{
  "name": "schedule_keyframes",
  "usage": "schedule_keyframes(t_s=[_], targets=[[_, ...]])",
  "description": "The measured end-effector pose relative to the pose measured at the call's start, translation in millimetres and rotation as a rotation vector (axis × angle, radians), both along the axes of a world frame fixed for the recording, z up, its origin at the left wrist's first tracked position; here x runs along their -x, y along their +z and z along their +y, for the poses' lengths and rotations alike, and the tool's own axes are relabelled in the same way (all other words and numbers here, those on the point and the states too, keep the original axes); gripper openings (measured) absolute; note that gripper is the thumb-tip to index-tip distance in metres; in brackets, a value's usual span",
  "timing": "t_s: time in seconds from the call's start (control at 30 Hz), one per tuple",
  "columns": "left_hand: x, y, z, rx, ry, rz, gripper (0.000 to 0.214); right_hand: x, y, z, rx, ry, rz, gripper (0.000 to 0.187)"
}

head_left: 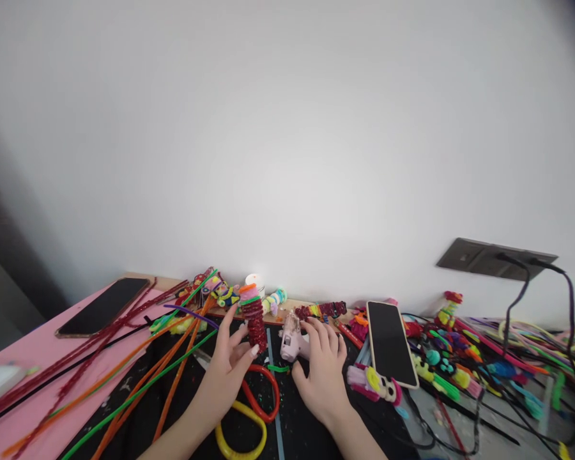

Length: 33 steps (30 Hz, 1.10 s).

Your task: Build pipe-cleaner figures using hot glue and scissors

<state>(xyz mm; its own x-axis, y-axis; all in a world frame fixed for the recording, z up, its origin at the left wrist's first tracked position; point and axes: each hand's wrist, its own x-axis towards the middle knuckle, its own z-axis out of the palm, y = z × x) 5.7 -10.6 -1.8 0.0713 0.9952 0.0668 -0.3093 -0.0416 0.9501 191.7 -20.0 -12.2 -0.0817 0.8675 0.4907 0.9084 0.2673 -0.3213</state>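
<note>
My left hand [232, 364] holds a dark red coiled pipe-cleaner figure [255, 322] upright, thumb and fingers pinched round its lower part; the figure has pink and green rings at its top. My right hand [322, 367] rests on a pale pink glue gun [291, 344] lying on the black mat [287, 428], fingers curled over its body. A red loop [267, 391] and a yellow loop [242, 434] of pipe cleaner lie on the mat between my wrists.
Long orange, green and dark red pipe cleaners [138, 377] fan out to the left. One phone [103, 306] lies on the pink sheet, another phone [390, 342] leans right of my hand. Colourful craft pieces [460, 364] and black cables [517, 300] crowd the right side.
</note>
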Motion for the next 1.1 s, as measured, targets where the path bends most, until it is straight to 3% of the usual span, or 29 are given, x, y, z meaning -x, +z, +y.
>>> schedule_keyframes(t_s=[0.17, 0.33, 0.57, 1.1], targets=[[-5, -3.1, -8, -0.038, -0.104, 0.061, 0.074, 13, 9.9, -11, 0.031, 0.231, 0.136, 0.038], [-8, -3.8, -14, -0.065, -0.212, 0.053, 0.068, 18, 10.7, -14, 0.045, 0.257, 0.211, 0.02], [-8, -1.9, -14, -0.046, -0.23, 0.012, 0.071, 18, 11.3, -12, 0.06, 0.31, 0.248, 0.003], [-11, 1.7, -11, -0.008, -0.397, -0.243, 0.091, 19, 10.2, -11, 0.074, 0.33, 0.289, 0.008]])
